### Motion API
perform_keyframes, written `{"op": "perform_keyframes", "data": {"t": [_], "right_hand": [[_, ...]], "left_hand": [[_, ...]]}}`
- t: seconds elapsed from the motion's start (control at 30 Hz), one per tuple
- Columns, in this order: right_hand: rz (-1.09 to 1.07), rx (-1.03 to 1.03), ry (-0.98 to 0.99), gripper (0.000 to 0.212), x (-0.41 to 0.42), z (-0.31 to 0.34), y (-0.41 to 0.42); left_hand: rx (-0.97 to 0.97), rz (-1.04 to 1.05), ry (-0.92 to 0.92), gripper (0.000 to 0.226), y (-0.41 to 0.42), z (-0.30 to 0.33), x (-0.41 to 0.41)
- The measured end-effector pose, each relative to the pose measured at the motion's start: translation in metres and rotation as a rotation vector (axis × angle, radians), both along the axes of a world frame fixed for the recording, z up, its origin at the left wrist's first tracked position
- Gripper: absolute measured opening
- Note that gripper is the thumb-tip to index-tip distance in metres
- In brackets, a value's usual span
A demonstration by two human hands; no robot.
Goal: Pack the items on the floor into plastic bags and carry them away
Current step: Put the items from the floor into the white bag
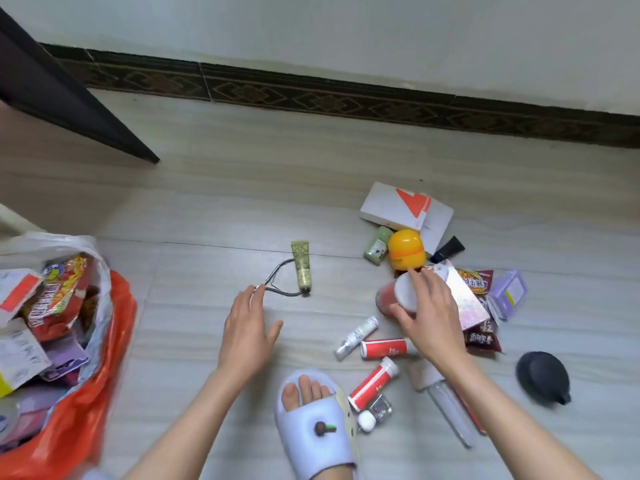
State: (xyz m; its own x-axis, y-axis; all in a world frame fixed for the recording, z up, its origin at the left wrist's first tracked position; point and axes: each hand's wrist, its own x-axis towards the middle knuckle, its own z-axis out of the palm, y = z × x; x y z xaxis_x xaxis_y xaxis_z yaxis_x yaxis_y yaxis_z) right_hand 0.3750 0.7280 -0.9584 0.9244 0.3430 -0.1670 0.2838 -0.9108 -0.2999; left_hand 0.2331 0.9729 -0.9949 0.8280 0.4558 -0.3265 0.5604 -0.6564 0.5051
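Head view: red jar (394, 296) under right hand (427, 306).

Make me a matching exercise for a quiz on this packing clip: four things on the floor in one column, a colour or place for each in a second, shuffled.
Things:
1. egg-shaped container
2. plastic bag
3. red jar
4. green tube

Descriptions:
A. gripped by the right hand
B. yellow and orange
C. already holds snack packets
D. lying next to the metal tool

Pairs: 1-B, 2-C, 3-A, 4-D
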Motion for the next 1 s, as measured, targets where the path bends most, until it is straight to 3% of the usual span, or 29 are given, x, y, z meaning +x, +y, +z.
{"op": "perform_keyframes", "data": {"t": [0.2,0.4,0.57,0.77,1.0], "right_hand": [[-0.038,-0.083,0.152,0.078,0.013,-0.011,0.009],[-0.003,-0.121,0.144,0.079,0.008,-0.011,0.011],[0.015,-0.11,0.098,0.069,0.002,-0.008,0.017],[0.173,-0.092,0.05,0.065,-0.012,0.026,0.04],[0.538,-0.017,-0.022,0.061,-0.026,0.126,0.137]], "left_hand": [[0.049,-0.08,0.109,0.073,0.023,-0.037,0.029],[0.052,0.065,0.0,0.018,0.039,-0.055,0.044],[0.029,0.027,-0.004,0.015,0.045,-0.05,0.042],[0.029,-0.092,-0.094,0.01,0.066,0.007,0.034],[0.267,-0.217,0.077,0.015,0.142,0.136,0.013]]}}
